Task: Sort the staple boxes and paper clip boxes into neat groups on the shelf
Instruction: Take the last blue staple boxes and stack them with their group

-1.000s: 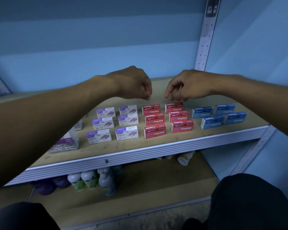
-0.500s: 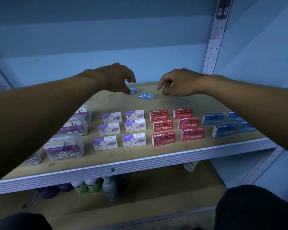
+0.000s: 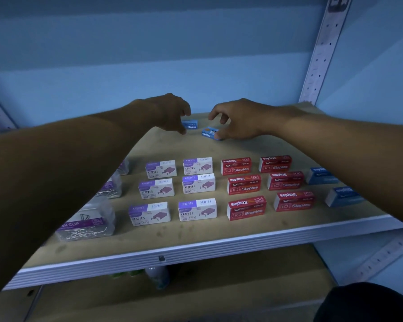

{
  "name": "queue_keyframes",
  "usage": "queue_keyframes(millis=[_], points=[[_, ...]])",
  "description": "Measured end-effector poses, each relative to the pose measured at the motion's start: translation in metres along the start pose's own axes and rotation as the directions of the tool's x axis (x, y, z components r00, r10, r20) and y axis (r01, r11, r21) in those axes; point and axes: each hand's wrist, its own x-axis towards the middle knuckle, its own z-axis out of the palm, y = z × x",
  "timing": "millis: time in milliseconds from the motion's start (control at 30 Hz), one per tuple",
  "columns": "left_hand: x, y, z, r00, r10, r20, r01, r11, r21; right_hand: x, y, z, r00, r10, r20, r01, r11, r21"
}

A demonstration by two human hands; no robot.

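Clear paper clip boxes [image 3: 86,225] sit at the shelf's [image 3: 196,238] left front, then white-and-purple staple boxes [image 3: 197,183], red staple boxes [image 3: 243,184] and blue staple boxes [image 3: 322,176] grouped at the right. At the back, the left hand [image 3: 170,115] reaches with loosely curled fingers, holding nothing, just beside one stray blue box [image 3: 191,125]; the right hand [image 3: 237,122] pinches the tilted stray blue box [image 3: 209,132]. The step appears to be gathering these two strays; next, carry them to the blue group.
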Motion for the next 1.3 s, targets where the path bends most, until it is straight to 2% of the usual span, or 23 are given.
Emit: queue_keyframes(millis=[233, 400, 767, 1067, 1300], points=[[0.018, -0.009, 0.011, 1.000, 0.011, 0.014, -0.011, 1.000, 0.022, 0.016, -0.002, 0.010, 0.999, -0.041, 0.006, 0.042, 0.997, -0.068], [0.021, -0.006, 0.015, 0.997, 0.071, 0.005, -0.071, 0.997, 0.014, 0.016, -0.005, 0.013, 0.995, -0.096, 0.011, 0.096, 0.992, -0.082], [0.005, 0.000, 0.005, 0.997, 0.068, -0.039, -0.071, 0.995, -0.076, 0.007, -0.005, 0.010, 0.993, -0.114, 0.003, 0.114, 0.993, -0.032], [-0.012, 0.008, 0.003, 0.999, 0.037, -0.037, -0.043, 0.988, -0.151, -0.013, -0.001, -0.004, 0.999, -0.045, 0.020, 0.042, 0.990, 0.132], [-0.021, 0.017, 0.000, 0.992, 0.057, -0.113, -0.085, 0.963, -0.254, -0.023, 0.005, -0.009, 0.999, -0.001, 0.037, -0.007, 0.972, 0.235]])
